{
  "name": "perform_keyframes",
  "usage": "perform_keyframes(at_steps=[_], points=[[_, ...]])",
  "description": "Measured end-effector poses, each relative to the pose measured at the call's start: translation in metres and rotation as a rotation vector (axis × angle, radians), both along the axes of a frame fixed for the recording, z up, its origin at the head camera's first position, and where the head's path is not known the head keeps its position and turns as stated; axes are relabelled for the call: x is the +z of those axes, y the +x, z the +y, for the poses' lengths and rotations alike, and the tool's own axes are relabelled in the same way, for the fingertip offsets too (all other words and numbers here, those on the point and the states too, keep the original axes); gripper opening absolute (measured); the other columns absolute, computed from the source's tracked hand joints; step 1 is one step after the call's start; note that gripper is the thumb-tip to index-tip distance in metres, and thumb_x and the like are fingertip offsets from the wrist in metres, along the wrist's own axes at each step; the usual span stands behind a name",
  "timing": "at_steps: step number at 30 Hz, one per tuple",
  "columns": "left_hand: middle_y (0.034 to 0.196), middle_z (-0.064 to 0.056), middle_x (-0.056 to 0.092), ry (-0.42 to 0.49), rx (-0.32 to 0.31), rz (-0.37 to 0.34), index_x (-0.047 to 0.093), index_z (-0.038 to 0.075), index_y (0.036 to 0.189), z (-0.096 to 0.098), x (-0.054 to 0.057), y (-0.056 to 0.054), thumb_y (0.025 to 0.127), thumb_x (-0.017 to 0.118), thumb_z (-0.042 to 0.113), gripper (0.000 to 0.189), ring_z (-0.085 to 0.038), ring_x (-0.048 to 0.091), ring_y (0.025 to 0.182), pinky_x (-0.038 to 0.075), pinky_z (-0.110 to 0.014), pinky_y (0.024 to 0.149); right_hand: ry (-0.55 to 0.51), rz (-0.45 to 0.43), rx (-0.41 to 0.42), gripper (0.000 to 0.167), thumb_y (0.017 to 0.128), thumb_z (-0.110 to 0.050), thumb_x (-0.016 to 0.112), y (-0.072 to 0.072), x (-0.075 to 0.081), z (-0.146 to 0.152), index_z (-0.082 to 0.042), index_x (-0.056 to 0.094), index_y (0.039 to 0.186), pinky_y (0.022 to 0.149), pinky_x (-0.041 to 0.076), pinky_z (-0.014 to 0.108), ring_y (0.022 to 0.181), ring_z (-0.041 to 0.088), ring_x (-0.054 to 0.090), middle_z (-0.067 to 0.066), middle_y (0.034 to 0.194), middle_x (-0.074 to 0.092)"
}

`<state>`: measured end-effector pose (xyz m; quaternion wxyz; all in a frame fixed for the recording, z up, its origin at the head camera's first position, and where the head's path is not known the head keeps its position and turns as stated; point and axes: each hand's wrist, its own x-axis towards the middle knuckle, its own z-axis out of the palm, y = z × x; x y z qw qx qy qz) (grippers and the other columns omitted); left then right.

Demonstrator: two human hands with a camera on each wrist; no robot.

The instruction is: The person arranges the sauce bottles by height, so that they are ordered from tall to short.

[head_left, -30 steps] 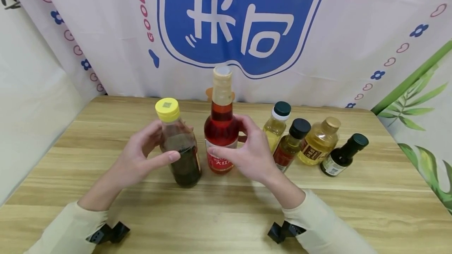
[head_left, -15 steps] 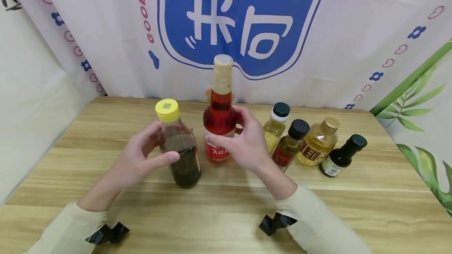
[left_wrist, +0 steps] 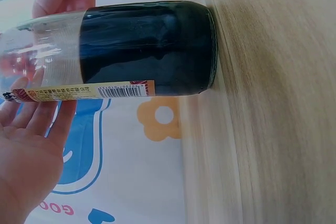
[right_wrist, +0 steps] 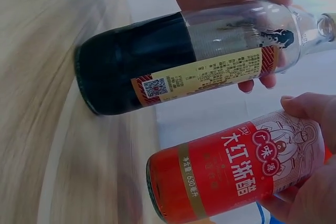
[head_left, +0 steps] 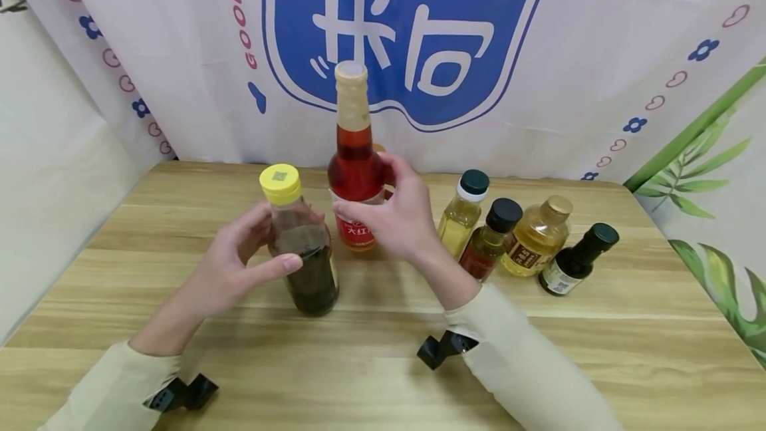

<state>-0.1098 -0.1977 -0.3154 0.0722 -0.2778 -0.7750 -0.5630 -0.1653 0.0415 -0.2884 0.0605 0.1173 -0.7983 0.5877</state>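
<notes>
My left hand (head_left: 230, 265) curls round a glass bottle of dark sauce (head_left: 311, 278) with a yellow cap. That bottle stands upright on the table; in the left wrist view its dark liquid (left_wrist: 147, 48) fills the lower part. My right hand (head_left: 397, 208) grips a red vinegar bottle (head_left: 356, 175) with a cream-coloured neck wrap, fingers behind and thumb in front. The vinegar bottle's red label (right_wrist: 231, 161) shows in the right wrist view, and its base appears raised off the table. It is just right of and behind the sauce bottle.
To the right stand a pale oil bottle (head_left: 457, 221) with a green cap, a black-capped bottle (head_left: 487, 245), a gold-capped oil bottle (head_left: 538, 235) and a small dark bottle (head_left: 571, 268). A printed curtain (head_left: 197, 85) hangs behind the wooden table (head_left: 335, 378).
My right hand has moved the red vinegar bottle up and away, then leftward, towards the back of the table. The left hand and sauce bottle have stayed in place.
</notes>
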Motion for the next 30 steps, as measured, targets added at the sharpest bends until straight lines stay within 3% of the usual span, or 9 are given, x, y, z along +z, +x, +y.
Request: perform_keyframes(at_steps=[14,21,30], points=[[0.129,0.003,0.072,-0.004,-0.001,0.012,0.058,0.002,0.143,-0.002,0.002,0.001,0.089,0.072,-0.011,0.057,-0.011,0.068,0.109,0.055,-0.018,0.091,-0.014,0.012,0.03,0.072,0.084,-0.021,0.091,-0.027,-0.001,-0.021,-0.015,0.053,0.146,0.11,0.054,0.046,0.126,0.019,0.063,0.003,0.136,0.068],[0.123,0.002,0.072,-0.022,0.022,0.001,0.059,0.001,0.138,-0.003,0.001,0.003,0.089,0.072,-0.01,0.052,-0.011,0.068,0.107,0.055,-0.017,0.093,-0.031,-0.018,0.043,0.073,0.085,-0.022,0.091,-0.037,-0.001,-0.032,-0.016,0.053,0.147,0.106,0.055,0.041,0.122,0.017,0.065,0.002,0.135,0.069],[0.117,0.001,0.073,-0.015,0.02,-0.004,0.06,0.0,0.133,-0.002,0.0,0.002,0.089,0.073,-0.01,0.047,-0.011,0.068,0.105,0.055,-0.017,0.094,0.007,-0.056,0.019,0.072,0.086,-0.027,0.09,-0.051,0.001,-0.043,-0.02,0.053,0.148,0.107,0.056,0.044,0.123,0.017,0.064,0.0,0.136,0.069]])
